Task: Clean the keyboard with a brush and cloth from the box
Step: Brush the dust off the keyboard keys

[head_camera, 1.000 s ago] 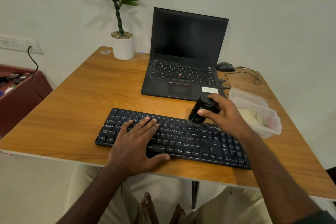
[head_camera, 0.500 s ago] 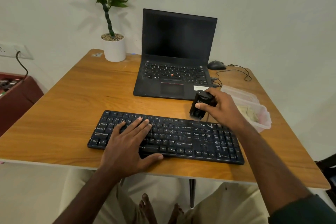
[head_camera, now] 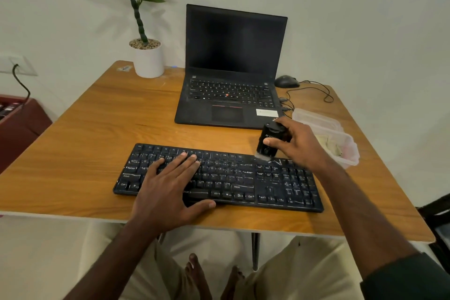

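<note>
A black keyboard [head_camera: 275, 185] lies near the front edge of the wooden table [head_camera: 80, 143]. My left hand [head_camera: 170, 187] rests flat on its left half, fingers straight, thumb at the front edge. My right hand [head_camera: 299, 146] grips a stubby black brush [head_camera: 269, 141] with pale bristles that touch the keyboard's top row, right of centre. A clear plastic box [head_camera: 350, 151] sits open just right of that hand, with a pale cloth [head_camera: 331, 147] inside.
An open black laptop [head_camera: 231, 68] stands behind the keyboard. A black mouse [head_camera: 286, 81] and its cable lie to the laptop's right. A white plant pot [head_camera: 148, 61] is at the back left. A dark red cabinet [head_camera: 22, 124] stands left of the table.
The brush lifted off the keys toward the back edge, then came back down onto the top row. My left hand stayed on the keyboard. The camera shifted slightly.
</note>
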The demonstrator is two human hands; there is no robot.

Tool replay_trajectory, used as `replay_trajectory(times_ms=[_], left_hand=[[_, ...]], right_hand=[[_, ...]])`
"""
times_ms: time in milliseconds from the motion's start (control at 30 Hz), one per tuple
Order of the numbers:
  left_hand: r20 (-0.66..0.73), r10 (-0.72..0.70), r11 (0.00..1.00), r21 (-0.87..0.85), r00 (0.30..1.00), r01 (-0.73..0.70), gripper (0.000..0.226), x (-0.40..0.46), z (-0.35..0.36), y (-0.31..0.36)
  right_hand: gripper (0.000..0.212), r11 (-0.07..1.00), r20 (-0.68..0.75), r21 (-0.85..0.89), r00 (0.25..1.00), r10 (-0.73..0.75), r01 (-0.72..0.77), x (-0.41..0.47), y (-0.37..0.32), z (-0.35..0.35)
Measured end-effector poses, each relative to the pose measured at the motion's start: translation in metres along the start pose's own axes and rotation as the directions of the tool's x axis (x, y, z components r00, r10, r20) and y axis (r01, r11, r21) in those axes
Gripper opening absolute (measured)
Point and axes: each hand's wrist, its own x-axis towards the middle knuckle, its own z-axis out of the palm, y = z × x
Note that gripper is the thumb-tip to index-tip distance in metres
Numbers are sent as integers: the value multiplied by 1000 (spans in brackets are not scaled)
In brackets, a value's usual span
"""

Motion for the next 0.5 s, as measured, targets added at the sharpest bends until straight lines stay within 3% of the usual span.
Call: replay_trajectory(times_ms=[100, 233, 500], left_hand=[[-1, -4, 1000, -3, 1000, 4, 99, 0, 0, 0], [5, -6, 1000, 11, 1000, 6, 100, 1, 0, 1], [5, -13, 1000, 12, 1000, 13, 100, 1, -2, 2]], right_hand=[[30, 997, -44, 71, 999, -6, 9, -4, 5, -19], [29, 990, 79, 124, 995, 62, -72, -18, 11, -26], [32, 985, -149, 171, 989, 10, 16, -23, 1, -5]])
